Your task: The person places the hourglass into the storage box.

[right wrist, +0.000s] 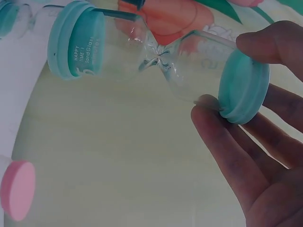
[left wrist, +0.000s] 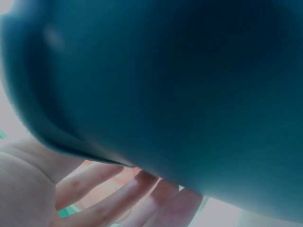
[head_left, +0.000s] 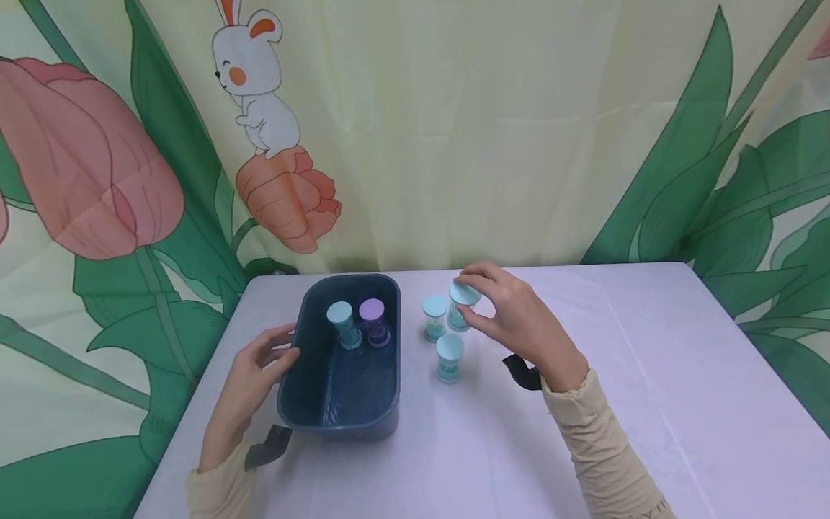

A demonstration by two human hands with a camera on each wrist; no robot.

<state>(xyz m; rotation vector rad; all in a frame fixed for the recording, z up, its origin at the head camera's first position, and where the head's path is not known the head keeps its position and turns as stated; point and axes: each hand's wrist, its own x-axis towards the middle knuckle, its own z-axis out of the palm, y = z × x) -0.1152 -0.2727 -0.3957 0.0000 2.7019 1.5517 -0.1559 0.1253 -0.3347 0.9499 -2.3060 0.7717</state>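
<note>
My right hand [head_left: 512, 310] pinches the top cap of a light-teal sand timer [head_left: 464, 292] between thumb and fingers. In the right wrist view that sand timer [right wrist: 158, 56] has clear bulbs and printing on its far cap. Beside it stand two more teal-capped sand timers, one to its left [head_left: 434, 317] and one nearer me [head_left: 449, 357]. My left hand [head_left: 259, 367] touches the left side of a dark blue bin [head_left: 337, 425], its fingers lying along the outer wall in the left wrist view. Inside the bin are a light-blue sand timer [head_left: 344, 324] and a purple one [head_left: 375, 322].
A pink cap [right wrist: 18, 190] shows at the edge of the right wrist view; my right hand hides it in the head view. The white-covered table [head_left: 648, 404] ends at the back against a curtain [head_left: 454, 144] printed with tulips and a rabbit.
</note>
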